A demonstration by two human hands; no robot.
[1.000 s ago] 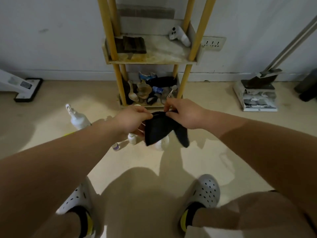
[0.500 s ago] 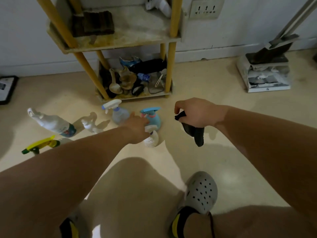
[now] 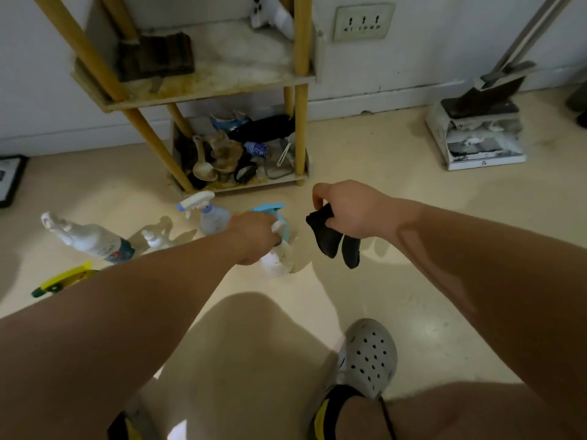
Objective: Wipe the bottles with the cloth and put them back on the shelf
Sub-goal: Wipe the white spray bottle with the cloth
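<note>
The small white bottle [image 3: 277, 261] stands on the floor just near of the blue-topped bottle [image 3: 269, 208], and the left hand [image 3: 254, 237] grasps its top. To the right, the right hand [image 3: 347, 211] pinches the black cloth [image 3: 333, 241], which hangs down. Further left are a clear spray bottle [image 3: 208, 212], a pump bottle [image 3: 155, 238], a white bottle [image 3: 90, 238] on its side and a yellow sprayer [image 3: 62, 278]. The shelf [image 3: 209, 90] stands beyond.

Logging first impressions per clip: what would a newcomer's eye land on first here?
At centre, the left hand grips a small white bottle, while the right hand holds a black cloth dangling beside it. Behind them, spray bottles stand and lie scattered on the floor before a stained yellow-posted shelf.
</note>
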